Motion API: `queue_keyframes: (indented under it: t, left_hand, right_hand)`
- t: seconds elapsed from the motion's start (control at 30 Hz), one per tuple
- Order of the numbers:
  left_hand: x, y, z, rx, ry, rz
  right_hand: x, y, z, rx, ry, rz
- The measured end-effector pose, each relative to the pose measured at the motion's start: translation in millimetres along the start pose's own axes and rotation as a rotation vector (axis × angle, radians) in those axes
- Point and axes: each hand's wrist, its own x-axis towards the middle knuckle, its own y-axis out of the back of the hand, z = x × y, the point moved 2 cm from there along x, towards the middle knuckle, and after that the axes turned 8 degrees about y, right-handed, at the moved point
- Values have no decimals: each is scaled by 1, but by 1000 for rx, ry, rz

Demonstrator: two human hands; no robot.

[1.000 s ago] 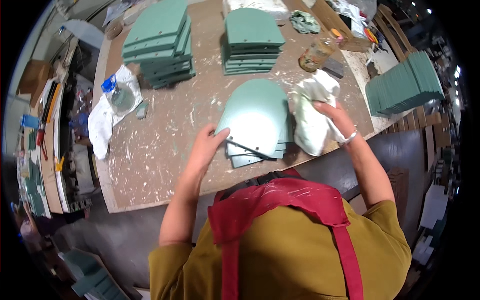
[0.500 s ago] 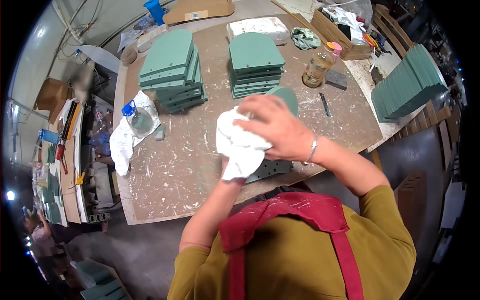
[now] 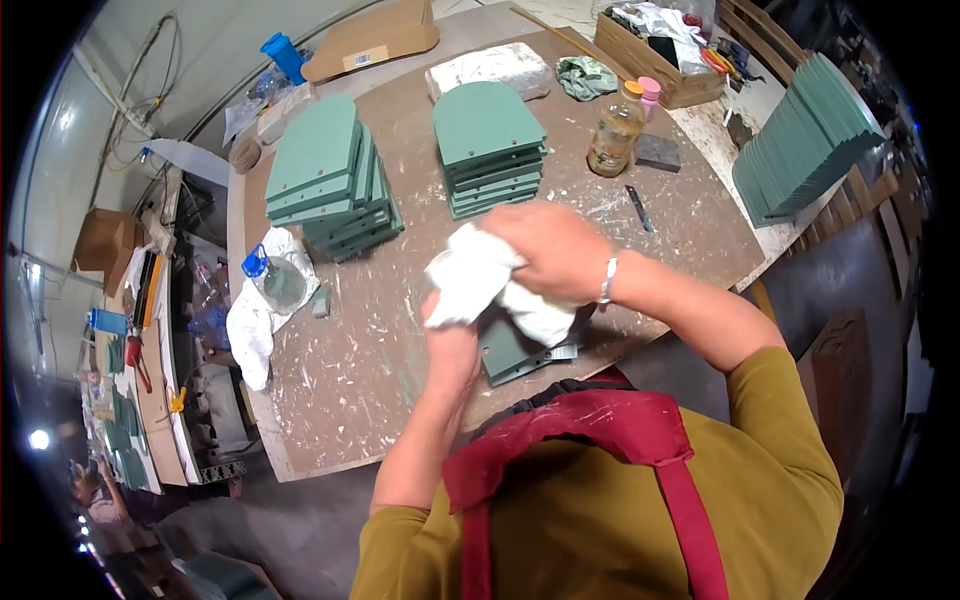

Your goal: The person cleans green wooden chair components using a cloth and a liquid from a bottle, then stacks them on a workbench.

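A bunched white cloth is between my two hands over the near side of the table. My right hand is closed on it from above, slightly blurred. My left hand grips the cloth's left end, its fingers mostly hidden in the folds. Beneath them lies a green board with small holes along its edge and a pale label on its near side. Cloth and hands cover most of that board. Beyond my hands stand a middle stack of arch-topped green boards and a left stack.
A clear bottle with a blue cap rests on another white cloth at left. Toward the right are a brownish bottle, a dark block and a thin dark blade-like tool. A long row of green boards stands at far right.
My right hand has moved down toward me, and the cloth is spread differently between my hands. The board's rounded end no longer shows beyond them. The view has turned slightly.
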Motion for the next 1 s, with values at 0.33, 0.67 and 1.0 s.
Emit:
queue_keyframes:
  t: [0.33,0.67,1.0]
  left_hand:
    - [-16,-9,49,-21,146,-30]
    - [-12,-16,69,160,-80,-40]
    - [0,-18,41,-99,101,-8]
  right_hand:
    - [-25,11,78,935,-484,474]
    - [-15,13,29,324,-228,411]
    - [7,1,-2,44,-94,264]
